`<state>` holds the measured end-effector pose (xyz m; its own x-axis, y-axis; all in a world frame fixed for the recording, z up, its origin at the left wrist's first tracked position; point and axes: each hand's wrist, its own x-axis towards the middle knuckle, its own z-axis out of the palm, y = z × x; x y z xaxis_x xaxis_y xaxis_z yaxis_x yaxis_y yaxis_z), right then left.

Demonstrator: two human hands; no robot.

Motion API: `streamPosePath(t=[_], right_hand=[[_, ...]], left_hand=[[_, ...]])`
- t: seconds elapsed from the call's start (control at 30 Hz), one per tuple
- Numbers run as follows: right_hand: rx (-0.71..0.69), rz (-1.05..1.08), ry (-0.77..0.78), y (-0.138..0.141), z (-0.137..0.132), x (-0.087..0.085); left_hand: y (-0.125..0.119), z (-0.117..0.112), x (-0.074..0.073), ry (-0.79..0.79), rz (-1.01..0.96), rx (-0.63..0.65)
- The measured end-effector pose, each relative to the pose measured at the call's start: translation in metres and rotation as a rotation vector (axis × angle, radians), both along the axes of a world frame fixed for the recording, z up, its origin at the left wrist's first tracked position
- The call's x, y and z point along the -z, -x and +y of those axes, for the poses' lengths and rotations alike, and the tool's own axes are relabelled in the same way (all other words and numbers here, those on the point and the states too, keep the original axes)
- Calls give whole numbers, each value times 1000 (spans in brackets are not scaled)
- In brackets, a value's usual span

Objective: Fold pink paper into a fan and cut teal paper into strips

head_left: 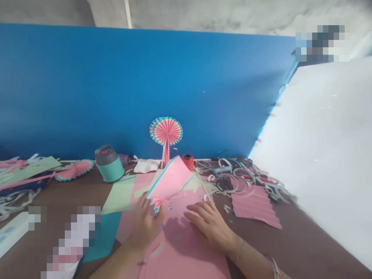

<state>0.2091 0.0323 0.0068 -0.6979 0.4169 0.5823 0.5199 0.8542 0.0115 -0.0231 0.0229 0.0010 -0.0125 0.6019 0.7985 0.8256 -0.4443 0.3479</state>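
Observation:
My left hand [149,219] is closed on the lower end of a pink paper sheet [173,176] with a blue edge. The sheet's lower end is bunched into small folds at the fingers, while its upper part stands up flat and tilted to the right. To the right, my right hand [210,224] hovers with fingers stretched out and apart, holding nothing. Beneath both hands lie large pink paper sheets [186,259]. A finished round pleated paper fan [166,131] leans against the blue panel behind, its pink strips hanging down.
At the back stand a teal and grey container [109,164] and a red thread spool [188,162]. Tangled cables [232,178] and a creased pink sheet [255,207] lie right. Another pleated fan [74,170] lies left, above a white power strip [14,234]. A white board [325,155] rises right.

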Motion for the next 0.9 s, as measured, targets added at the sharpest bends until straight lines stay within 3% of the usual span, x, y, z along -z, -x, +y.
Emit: streamPosePath(t=[0.13,0.27,0.4,0.53,0.67,0.9], right_hand=[[21,147,-193,-8,-6,6],[57,225,-269,-7,-7,7],[169,61,-60,0,4,11],[193,-103,117,-2,16,23],[182,-156,219,-8,18,25],[178,-85,430,-12,16,15]], left_hand=[[-3,-1,-13,-47,105,19],[-11,-5,-9,61,274,97],[-20,-7,-1,260,460,203],[-23,-6,2,434,570,257],[-16,-4,3,569,431,287],[5,-1,-6,818,200,349]])
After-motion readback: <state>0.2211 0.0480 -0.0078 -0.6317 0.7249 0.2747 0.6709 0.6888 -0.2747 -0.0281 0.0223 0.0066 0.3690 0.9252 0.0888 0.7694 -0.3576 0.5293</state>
